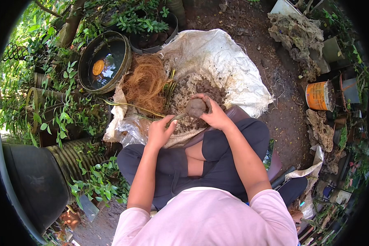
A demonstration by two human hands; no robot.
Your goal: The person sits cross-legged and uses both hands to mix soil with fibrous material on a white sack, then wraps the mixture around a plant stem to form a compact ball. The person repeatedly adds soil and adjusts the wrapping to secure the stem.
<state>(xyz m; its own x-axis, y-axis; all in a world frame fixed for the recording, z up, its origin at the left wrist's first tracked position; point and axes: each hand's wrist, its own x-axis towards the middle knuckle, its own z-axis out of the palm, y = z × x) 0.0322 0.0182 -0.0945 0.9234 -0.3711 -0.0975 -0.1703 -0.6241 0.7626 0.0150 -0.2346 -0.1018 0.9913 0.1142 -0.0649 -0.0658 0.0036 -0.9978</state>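
Note:
My right hand [213, 112] is cupped around a ball of wet mud [196, 108], muddy at the fingers. From the ball's lower left side a greenish stem [180, 116] sticks out, and my left hand [163, 130] pinches its other end between thumb and fingers. Beneath both hands lies a white woven plastic sack [215, 55] spread on the ground, with loose dark soil [207, 89] on it. Brown coconut-like fibre [147, 83] is heaped on the sack's left part, beside some long yellow-green leaves [171, 84]. Clear plastic film [132, 130] lies near my left knee.
A round tub of water [127, 61] with an orange object floating in it stands at the upper left, next to a potted plant [141, 23]. A large black pot [33, 184] is at the lower left. On the right are rough rocks [296, 33] and an orange bucket [319, 96].

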